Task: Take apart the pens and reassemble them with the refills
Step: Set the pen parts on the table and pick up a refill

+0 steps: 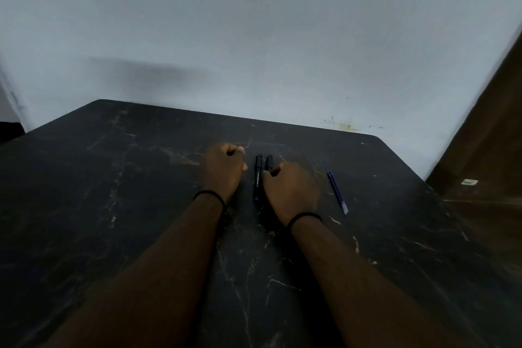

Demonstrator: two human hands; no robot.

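Resting knuckles-up on the dark marbled table [113,206], both hands hide their palms. The left hand [223,169] is a closed fist with nothing visible in it. The right hand [291,189] has curled fingers too, and it covers the near part of the right pen [269,162] — whether it grips that pen or merely lies against it cannot be told. The left pen [258,178] lies bare between the hands, touching its twin, both pointing toward the far edge. Dim light swallows the pens' detail against the black top. A blue refill [337,192] lies alone to the right, apart from the hand, toward the right edge. Bare table stretches to the left edge and the near edge — the far edge meets a pale wall [254,37].
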